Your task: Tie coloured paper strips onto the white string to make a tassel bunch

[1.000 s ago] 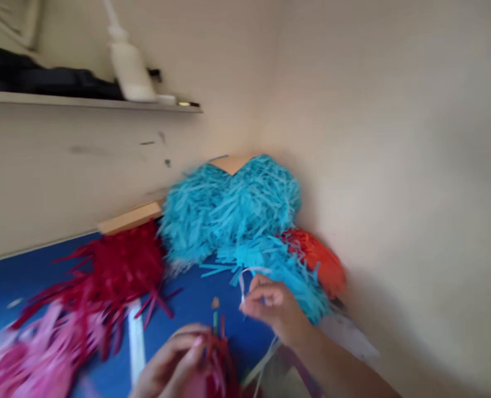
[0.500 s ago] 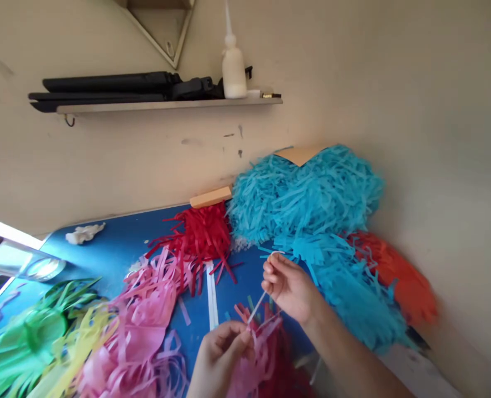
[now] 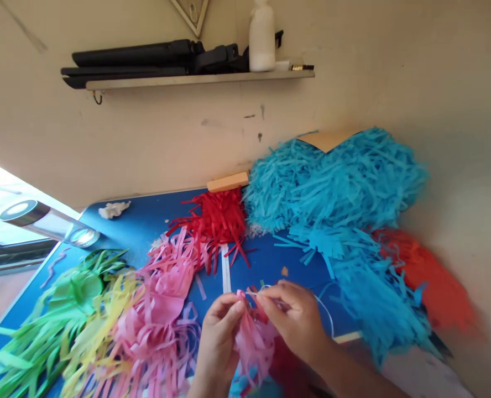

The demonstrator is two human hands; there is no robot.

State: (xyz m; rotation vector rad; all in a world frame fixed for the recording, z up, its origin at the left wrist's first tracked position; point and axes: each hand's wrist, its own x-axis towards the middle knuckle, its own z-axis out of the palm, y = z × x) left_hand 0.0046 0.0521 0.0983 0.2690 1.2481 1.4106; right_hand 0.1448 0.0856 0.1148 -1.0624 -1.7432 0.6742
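At a blue table [image 3: 266, 266], the left hand [image 3: 222, 338] pinches the top of a pink paper tassel [image 3: 252, 344] while the right hand [image 3: 298, 318], just beside it, grips a white string [image 3: 251, 293] between thumb and finger.

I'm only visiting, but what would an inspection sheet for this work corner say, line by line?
Surface: blue table, partly covered by coloured fringe.
Job's things: pink tassel and white string, both in hand.
Clutter: green fringe, yellow fringe, red fringe, turquoise fringe, crumpled white scrap, clear bottle.
Grips: left hand pinches the pink tassel's top; right hand pinches the white string beside it.
Cables: nothing seen.
Surroundings: marked wall; shelf bearing white bottle and black items.
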